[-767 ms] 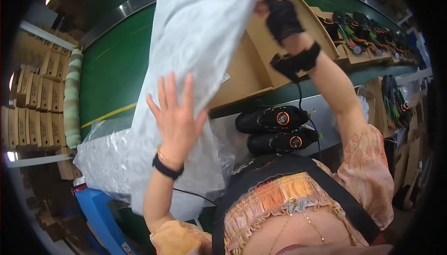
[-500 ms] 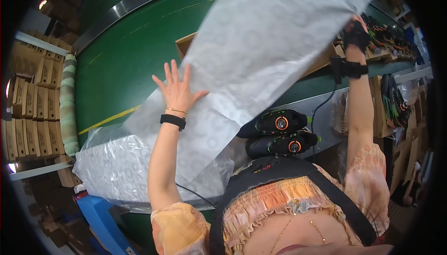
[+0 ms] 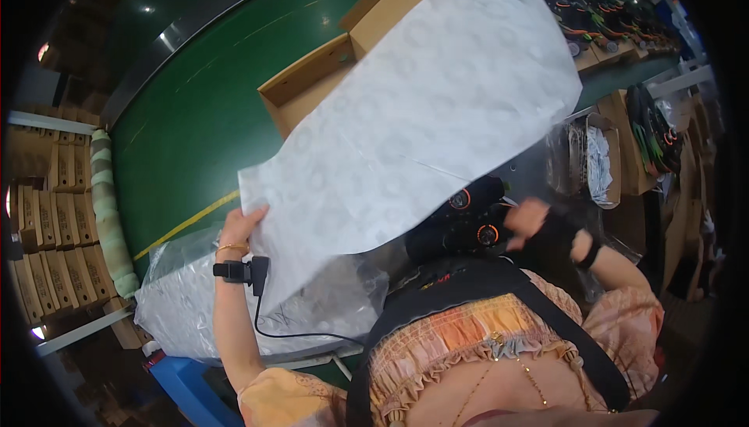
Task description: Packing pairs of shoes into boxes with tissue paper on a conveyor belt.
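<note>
A large white patterned tissue sheet (image 3: 421,123) floats over the green conveyor belt (image 3: 179,115) and covers most of an open cardboard shoe box (image 3: 312,84). My left hand (image 3: 240,228) pinches the sheet's lower left corner. My right hand (image 3: 542,228), in a black fingerless glove, is low at my right side, its fingers against a pair of black shoes with orange dials (image 3: 468,224) lying by the belt's near edge. Whether it grips them is not clear. The sheet hides part of the shoes.
A plastic-wrapped stack of tissue sheets (image 3: 179,302) lies in front of me on the left. Flat cardboard stacks (image 3: 39,201) and a pale green roll (image 3: 105,201) stand at the left. More shoes in boxes (image 3: 593,14) line the far right.
My right hand let go of the sheet's top edge and dropped to the black shoes. My left hand moved from flat under the sheet to gripping its corner; the sheet spread out rightward over the box.
</note>
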Available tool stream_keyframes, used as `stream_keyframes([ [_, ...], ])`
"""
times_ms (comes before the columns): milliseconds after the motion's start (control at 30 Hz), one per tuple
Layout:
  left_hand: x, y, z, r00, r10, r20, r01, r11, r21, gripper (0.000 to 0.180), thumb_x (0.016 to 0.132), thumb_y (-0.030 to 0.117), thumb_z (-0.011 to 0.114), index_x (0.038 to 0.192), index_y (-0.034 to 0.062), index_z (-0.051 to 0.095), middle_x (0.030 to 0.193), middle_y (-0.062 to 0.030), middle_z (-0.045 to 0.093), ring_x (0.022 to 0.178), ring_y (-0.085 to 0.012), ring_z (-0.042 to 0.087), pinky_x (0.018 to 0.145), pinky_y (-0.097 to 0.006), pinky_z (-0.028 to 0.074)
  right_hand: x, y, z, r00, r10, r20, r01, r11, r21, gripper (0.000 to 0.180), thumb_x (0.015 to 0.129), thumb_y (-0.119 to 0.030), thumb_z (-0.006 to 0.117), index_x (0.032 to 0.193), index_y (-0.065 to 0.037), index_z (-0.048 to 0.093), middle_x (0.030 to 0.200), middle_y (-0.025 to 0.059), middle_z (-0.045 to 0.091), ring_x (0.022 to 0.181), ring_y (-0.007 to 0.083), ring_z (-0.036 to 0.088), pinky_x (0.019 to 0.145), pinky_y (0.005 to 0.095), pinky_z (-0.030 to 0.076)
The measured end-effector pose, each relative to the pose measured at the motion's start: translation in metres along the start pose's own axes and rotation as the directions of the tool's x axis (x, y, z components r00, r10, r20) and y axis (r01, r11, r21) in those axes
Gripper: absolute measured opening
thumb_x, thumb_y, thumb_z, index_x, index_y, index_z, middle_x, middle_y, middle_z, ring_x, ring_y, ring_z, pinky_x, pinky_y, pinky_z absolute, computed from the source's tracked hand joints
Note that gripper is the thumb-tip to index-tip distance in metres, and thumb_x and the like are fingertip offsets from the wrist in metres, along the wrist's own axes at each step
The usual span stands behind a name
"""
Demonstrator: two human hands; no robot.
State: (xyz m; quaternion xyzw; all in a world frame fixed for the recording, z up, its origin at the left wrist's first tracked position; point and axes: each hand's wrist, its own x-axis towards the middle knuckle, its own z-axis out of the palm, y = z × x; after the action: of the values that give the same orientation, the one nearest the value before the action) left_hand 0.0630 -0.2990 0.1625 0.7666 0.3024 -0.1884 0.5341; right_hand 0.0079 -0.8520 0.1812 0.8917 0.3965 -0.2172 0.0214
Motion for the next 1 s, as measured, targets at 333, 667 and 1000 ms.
stream_keyframes([
  [333,0.053,0.016,-0.037,0.627,0.673,-0.392,-0.474,0.729,0.494,0.025,0.079,0.017,0.053,0.095,-0.0018,0.056,0.087,-0.0171,0.061,0.078,-0.0308,0.059,0.07,-0.034,0.044,0.048,-0.049,-0.108,0.864,-0.252,-0.435,0.338,0.932,0.131,0.026,0.068,-0.022,0.063,0.055,-0.007,0.046,0.048,0.0023,0.045,0.048,0.0183,0.047,0.068,0.0329,0.04],
  [667,0.039,0.064,-0.059,0.82,0.515,-0.25,-0.391,0.822,0.414,0.025,0.08,0.017,0.051,0.095,-0.0024,0.055,0.081,-0.0129,0.061,0.075,-0.0233,0.059,0.064,-0.034,0.044,0.265,-0.05,-0.09,0.613,0.655,-0.442,0.075,0.509,0.858,0.033,0.071,-0.035,0.061,0.072,-0.002,0.054,0.066,0.0125,0.054,0.06,0.0224,0.054,0.056,0.0328,0.042],
  [1000,0.059,0.115,0.11,0.854,0.508,0.112,-0.45,0.83,-0.331,0.036,0.085,0.03,0.051,0.112,0.0061,0.045,0.118,-0.0162,0.047,0.106,-0.0271,0.048,0.089,-0.042,0.038,0.275,-0.068,-0.105,0.905,0.38,-0.193,0.083,0.288,0.954,0.064,0.064,-0.023,0.065,0.119,-0.003,0.04,0.093,0.0208,0.056,0.084,0.0301,0.056,0.074,0.0328,0.044],
])
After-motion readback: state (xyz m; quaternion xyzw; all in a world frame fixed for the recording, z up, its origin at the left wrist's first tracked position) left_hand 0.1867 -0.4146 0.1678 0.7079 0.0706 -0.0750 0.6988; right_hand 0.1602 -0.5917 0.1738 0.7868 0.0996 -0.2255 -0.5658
